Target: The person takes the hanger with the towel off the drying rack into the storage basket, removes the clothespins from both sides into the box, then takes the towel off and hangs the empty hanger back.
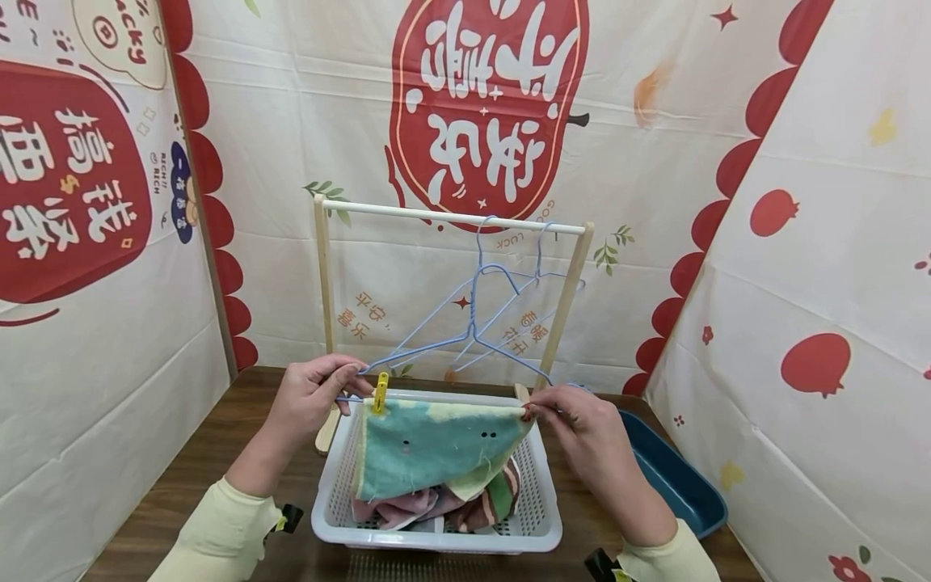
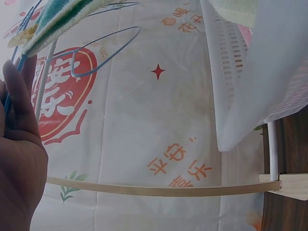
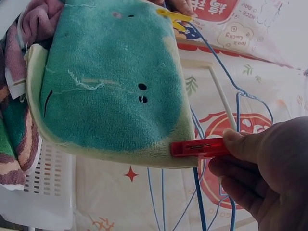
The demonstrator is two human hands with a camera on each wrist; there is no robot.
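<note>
A teal and cream towel (image 1: 436, 444) hangs from the lower bar of a blue wire hanger (image 1: 422, 352) held over the basket. My left hand (image 1: 311, 394) grips the hanger's left end, close to a yellow clothespin (image 1: 381, 394) clamped on the towel's upper left corner. At the opposite corner, my right hand (image 1: 587, 416) pinches a red clothespin (image 3: 192, 148) between thumb and fingers. The red clothespin's jaws overlap the towel edge and the hanger wire in the right wrist view. In the left wrist view, my left hand (image 2: 21, 144) shows the wire running between its fingers.
A white basket (image 1: 436, 540) with pink and brown-green striped cloths (image 1: 490, 505) stands below the towel. Behind it, a wooden rack with a white rod (image 1: 407, 212) carries blue hangers (image 1: 539, 259) towards its right end. A dark blue basin (image 1: 701, 493) sits at right.
</note>
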